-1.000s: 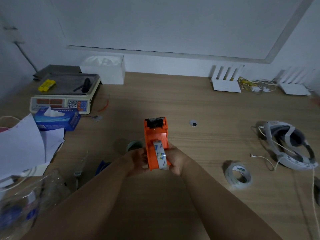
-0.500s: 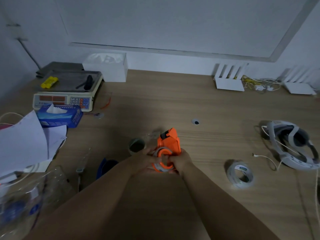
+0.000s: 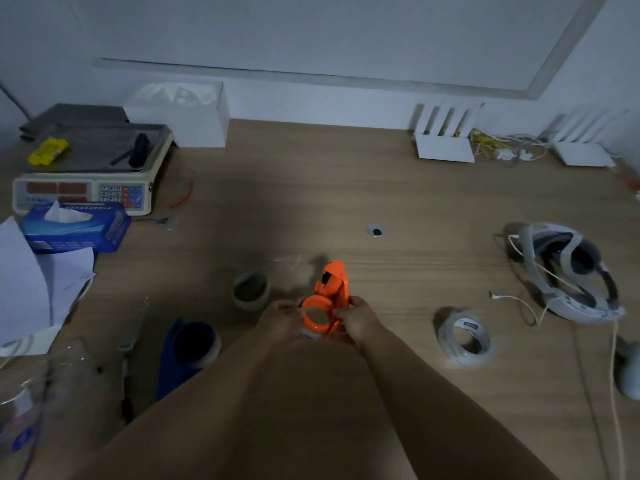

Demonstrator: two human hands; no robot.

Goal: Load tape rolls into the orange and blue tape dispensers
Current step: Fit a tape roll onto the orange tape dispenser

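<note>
Dim light, wooden table (image 3: 346, 188). Both hands meet at the near middle around the orange dispenser (image 3: 330, 289), which lies on its side, nose pointing away, its round hub facing up. The left hand (image 3: 282, 322) curls its fingers against the left rim of the hub; the right hand (image 3: 358, 320) pinches the dispenser's right edge between thumb and fingers. A bit of clear tape seems to sit under the hub, too blurred to tell for sure.

Blue dispenser (image 3: 187, 351) lies near-left of the hands, well apart from them. A grey-green tape roll (image 3: 251, 291) stands just left of the orange dispenser. A clear tape roll (image 3: 464, 337) lies flat to the right, near a white headset (image 3: 568, 271). Far left: a scale (image 3: 90, 168), with a blue tissue box (image 3: 76, 226) in front.
</note>
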